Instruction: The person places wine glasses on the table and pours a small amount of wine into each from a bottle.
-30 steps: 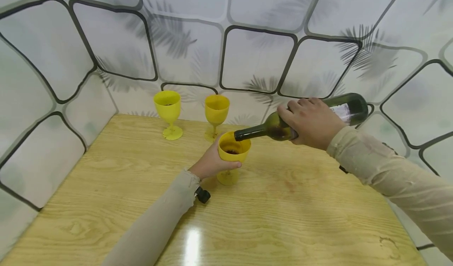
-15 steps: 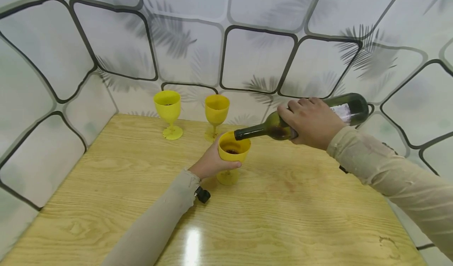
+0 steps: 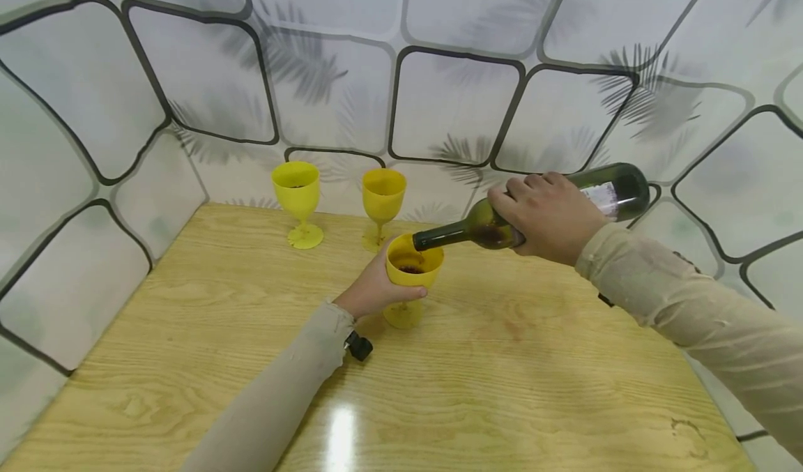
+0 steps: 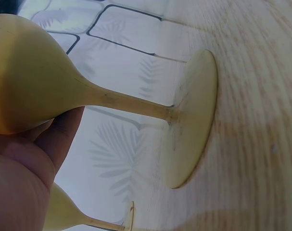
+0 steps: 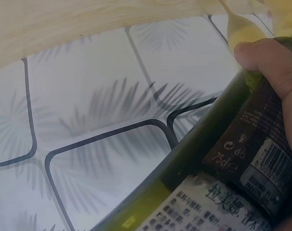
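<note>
My left hand [image 3: 383,287] grips the bowl of a yellow goblet [image 3: 410,277], whose foot stands on the table. Dark liquid shows at the bottom of this goblet. In the left wrist view its stem and round foot [image 4: 191,125] are plain to see. My right hand [image 3: 548,214] holds a green glass wine bottle [image 3: 448,235] around its shoulder, tilted with the mouth down to the left. The bottle's mouth is over the goblet's rim, and a thin dark trace shows below it. In the right wrist view the bottle's label [image 5: 251,159] is seen close up, beside my thumb.
Behind, near the wall, stand two more yellow goblets: one at the left [image 3: 297,193] with something dark inside, and another goblet [image 3: 384,196] just behind my left hand. The wooden table [image 3: 502,388] meets a patterned wall [image 3: 458,102] at the back and left.
The bottle's mouth has shifted very slightly left and a thin dark trace now shows below it. Both hands keep their holds, and the goblets stay in place.
</note>
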`<state>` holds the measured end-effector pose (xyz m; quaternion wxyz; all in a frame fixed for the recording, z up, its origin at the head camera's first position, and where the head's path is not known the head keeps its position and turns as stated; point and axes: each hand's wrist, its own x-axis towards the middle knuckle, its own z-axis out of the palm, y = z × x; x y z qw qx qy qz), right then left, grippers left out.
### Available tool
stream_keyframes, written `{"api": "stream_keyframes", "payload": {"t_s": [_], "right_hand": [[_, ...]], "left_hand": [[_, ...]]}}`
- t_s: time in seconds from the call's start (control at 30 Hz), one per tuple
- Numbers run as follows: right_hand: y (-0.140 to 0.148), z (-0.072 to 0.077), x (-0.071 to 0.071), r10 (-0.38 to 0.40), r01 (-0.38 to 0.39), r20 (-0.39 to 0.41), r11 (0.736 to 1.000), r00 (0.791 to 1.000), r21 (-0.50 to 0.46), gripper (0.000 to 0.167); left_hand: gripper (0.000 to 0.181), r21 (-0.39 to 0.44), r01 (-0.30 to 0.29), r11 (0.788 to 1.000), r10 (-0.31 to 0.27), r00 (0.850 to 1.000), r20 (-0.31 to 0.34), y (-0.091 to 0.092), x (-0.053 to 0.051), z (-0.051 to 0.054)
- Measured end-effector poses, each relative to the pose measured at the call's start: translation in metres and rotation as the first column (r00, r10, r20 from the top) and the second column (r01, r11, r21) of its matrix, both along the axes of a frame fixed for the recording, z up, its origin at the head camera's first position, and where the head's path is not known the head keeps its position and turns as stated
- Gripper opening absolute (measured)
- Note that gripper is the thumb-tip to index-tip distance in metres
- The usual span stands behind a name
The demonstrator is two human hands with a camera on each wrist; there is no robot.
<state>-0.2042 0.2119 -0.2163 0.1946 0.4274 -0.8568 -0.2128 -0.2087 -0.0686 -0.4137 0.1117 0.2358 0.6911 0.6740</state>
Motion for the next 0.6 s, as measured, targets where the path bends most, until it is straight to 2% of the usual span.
{"api": "stream_keyframes", "payload": {"t_s": [0.6], "right_hand": [[-0.0040,0.0049,0.0029,-0.005,0.006,-0.002,0.999,1.000,0.039,0.077]], "left_hand": [[0.082,0.000,-0.003,1.000,0.003,1.000,-0.010,0.0001,-0.0002,0.0000]]}}
